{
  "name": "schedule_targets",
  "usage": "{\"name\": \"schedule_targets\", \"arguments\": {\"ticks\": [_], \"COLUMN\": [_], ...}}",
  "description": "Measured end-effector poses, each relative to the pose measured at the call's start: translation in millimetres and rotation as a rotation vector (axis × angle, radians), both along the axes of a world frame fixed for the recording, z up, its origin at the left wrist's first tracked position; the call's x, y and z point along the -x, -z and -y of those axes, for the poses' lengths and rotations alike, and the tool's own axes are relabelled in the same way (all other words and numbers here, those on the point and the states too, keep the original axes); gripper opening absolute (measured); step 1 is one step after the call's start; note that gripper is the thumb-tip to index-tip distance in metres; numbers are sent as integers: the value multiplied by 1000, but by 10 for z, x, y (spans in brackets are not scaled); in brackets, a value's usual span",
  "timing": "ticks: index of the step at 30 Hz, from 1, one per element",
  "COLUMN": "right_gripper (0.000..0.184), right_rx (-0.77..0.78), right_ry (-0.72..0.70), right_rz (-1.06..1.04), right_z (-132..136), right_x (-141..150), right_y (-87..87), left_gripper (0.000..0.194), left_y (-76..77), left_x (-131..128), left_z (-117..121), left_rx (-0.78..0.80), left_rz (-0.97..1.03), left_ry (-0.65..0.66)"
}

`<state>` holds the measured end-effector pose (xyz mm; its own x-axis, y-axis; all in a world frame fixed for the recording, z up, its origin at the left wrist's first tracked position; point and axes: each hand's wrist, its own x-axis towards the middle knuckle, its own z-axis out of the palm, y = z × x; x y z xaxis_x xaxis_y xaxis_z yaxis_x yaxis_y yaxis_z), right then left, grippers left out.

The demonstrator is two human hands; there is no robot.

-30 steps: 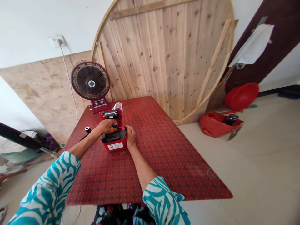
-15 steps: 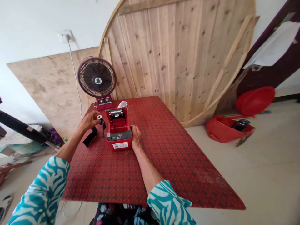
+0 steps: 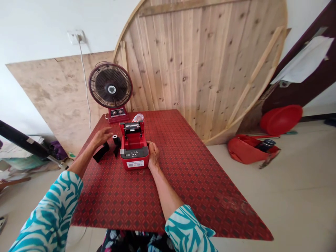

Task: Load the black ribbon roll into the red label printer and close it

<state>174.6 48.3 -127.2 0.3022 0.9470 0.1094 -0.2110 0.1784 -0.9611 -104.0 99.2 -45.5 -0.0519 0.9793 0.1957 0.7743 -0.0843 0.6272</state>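
A red and dark grey label printer (image 3: 134, 162) stands on the table with its lid raised and its inner bay bare. My right hand (image 3: 153, 154) grips the printer's right side, the fingers partly hidden behind it. To the left of the printer a small black roll with a white core (image 3: 115, 139) rests on the table, a dark tail hanging from it. Just left of that roll hovers my left hand (image 3: 102, 136), fingers stretched out, holding nothing. Below this hand lies a black strip (image 3: 101, 152).
A dark red fan (image 3: 110, 91) and a clear plastic bottle (image 3: 138, 118) stand behind the printer on the patterned red table (image 3: 183, 182). A large round wooden board (image 3: 194, 66) leans on the wall. On the floor at right are a red bag (image 3: 244, 152) and a red basin (image 3: 282, 119).
My left hand has let go of the black roll, leaving it on the table, and drawn slightly away with its fingers extended. My right hand stays on the printer. The view has shifted slightly.
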Motion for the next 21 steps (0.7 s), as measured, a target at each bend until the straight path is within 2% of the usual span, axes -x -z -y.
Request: {"name": "schedule_targets", "arguments": {"ticks": [2, 4, 6, 9, 13, 15, 17, 19, 21], "right_gripper": [37, 38, 38, 38, 37, 36, 35, 35, 36], "right_rx": [9, 9, 0, -17, -16, -12, -10, -13, -8], "right_ry": [0, 4, 9, 16, 11, 6, 12, 16, 13], "right_rz": [-9, -19, -27, -34, -32, -33, -33, -37, -39], "right_z": [-4, -15, -30, -38, -14, -4, -4, -12, -25], "right_x": [5, 12, 19, 20, 12, 10, 12, 17, 23], "right_y": [4, 16, 36, 53, 24, 3, -5, 1, 17], "left_gripper": [55, 64, 72, 81, 86, 84, 82, 78, 73], "left_y": [66, 160, 262, 386, 453, 426, 333, 163, -63], "left_x": [233, 429, 526, 488, 365, 346, 326, 255, 101], "left_z": [71, 171, 267, 336, 335, 366, 443, 554, 662], "left_rx": [-57, 15, 97, 123, 61, 36, 8, -18, -2], "left_rz": [276, 387, 433, 441, 415, 440, 492, 529, 492], "left_ry": [-23, -45, 0, 71, 46, 18, 11, 45, 132]}}
